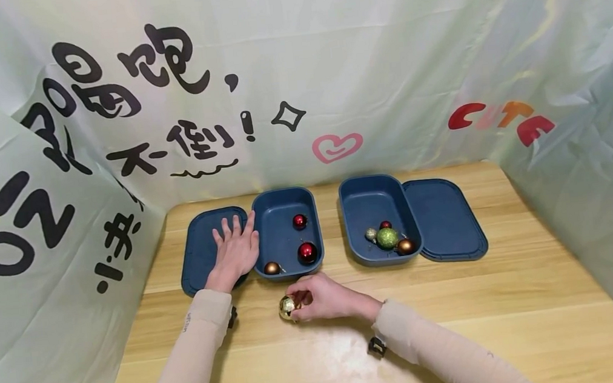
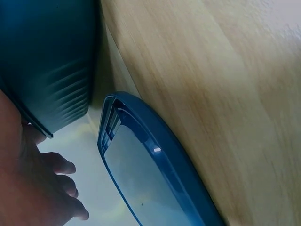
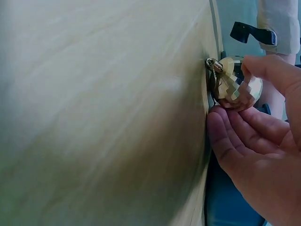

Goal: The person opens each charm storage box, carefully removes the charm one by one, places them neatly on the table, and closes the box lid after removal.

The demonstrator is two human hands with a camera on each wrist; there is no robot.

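My right hand point(image 1: 321, 298) pinches a gold faceted Christmas bauble point(image 1: 286, 307) between thumb and fingers, just in front of the left blue box point(image 1: 277, 230). In the right wrist view the bauble's metal cap and loop point(image 3: 214, 65) face the tabletop. With fingers spread, my left hand point(image 1: 237, 252) lies at that box's left rim, over the edge of a flat blue lid point(image 1: 201, 243); its thumb side meets the rim. Inside the left box are two red baubles point(image 1: 307, 252) and a bronze bauble point(image 1: 272, 268).
To the right stands a second blue box point(image 1: 368, 204) containing a green glitter bauble point(image 1: 387, 238), a bronze one point(image 1: 405, 246), a small red one point(image 1: 385, 225) and a pale one point(image 1: 371, 234). Its lid point(image 1: 445, 216) lies against its right side. Printed cloth point(image 1: 384, 75) surrounds the wooden table point(image 1: 514, 313).
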